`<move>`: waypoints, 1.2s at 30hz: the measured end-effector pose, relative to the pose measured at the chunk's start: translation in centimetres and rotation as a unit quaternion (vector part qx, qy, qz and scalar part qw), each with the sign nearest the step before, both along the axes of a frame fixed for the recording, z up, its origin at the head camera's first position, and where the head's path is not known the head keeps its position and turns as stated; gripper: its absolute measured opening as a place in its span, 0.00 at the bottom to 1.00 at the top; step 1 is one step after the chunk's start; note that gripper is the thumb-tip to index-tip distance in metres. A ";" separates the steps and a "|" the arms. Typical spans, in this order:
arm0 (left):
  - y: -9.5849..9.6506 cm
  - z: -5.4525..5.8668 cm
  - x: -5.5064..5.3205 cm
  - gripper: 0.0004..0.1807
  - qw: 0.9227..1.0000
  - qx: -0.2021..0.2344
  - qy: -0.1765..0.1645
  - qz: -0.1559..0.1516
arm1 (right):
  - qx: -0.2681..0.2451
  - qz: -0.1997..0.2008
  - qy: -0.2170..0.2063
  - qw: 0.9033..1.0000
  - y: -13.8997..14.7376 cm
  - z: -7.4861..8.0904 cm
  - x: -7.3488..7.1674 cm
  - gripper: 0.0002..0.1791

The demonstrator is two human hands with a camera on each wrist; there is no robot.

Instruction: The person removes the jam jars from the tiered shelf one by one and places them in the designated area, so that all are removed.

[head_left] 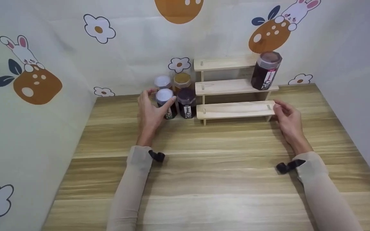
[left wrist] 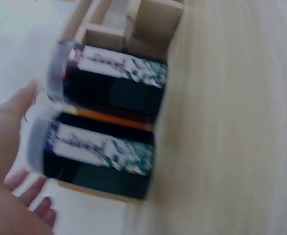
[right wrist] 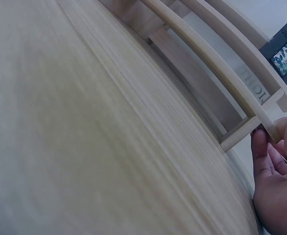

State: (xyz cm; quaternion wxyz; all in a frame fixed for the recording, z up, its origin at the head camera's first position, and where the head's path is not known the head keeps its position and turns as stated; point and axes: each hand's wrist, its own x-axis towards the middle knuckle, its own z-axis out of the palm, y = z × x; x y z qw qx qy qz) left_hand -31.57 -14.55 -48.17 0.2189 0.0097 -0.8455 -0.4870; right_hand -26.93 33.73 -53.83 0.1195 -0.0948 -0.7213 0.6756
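Observation:
My left hand (head_left: 151, 110) is at the front-left jar (head_left: 165, 95), which has a white lid and dark contents. Its thumb and fingers are spread on either side of that lid; in the left wrist view the fingers (left wrist: 33, 196) show beside it. Against this jar stands a dark-lidded jar (head_left: 186, 99), with a white-lidded jar (head_left: 163, 81) and an amber-topped jar (head_left: 182, 79) behind. My right hand (head_left: 289, 122) pinches the right end of the lowest tier of a three-tier wooden display rack (head_left: 236, 109), thumb in front.
A dark jar with a white and red label (head_left: 266, 72) stands at the right end of the rack's middle tier. The wood-grain table (head_left: 220, 179) meets patterned cloth walls (head_left: 133, 48) at the back and sides. Small black devices are strapped to both sleeves.

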 end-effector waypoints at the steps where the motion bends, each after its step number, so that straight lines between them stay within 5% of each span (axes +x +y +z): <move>1: 0.5 0.5 0.2 0.43 1.000 0.004 0.030 0.001 | -0.001 0.001 -0.001 1.000 0.1 0.0 0.0 0.29; 3: 1.7 1.4 0.7 0.35 0.995 0.020 0.097 -0.019 | -0.003 0.001 -0.001 1.000 0.2 0.0 0.1 0.29; 7: 5.0 2.5 1.9 0.23 0.974 0.032 0.193 -0.112 | 0.007 -0.007 0.001 1.000 0.6 -0.1 0.1 0.29; 11: 8.6 2.7 2.7 0.23 0.954 0.020 0.218 -0.203 | 0.006 -0.016 0.003 1.000 0.8 -0.3 0.3 0.28; 22: 17.7 3.2 2.6 0.27 0.936 -0.041 0.149 -0.317 | -0.019 -0.011 0.009 1.000 1.0 -0.2 0.4 0.28; 36: 24.2 4.8 -0.3 0.34 0.945 -0.105 0.054 -0.306 | -0.021 0.006 0.006 1.000 0.0 0.0 -0.1 0.29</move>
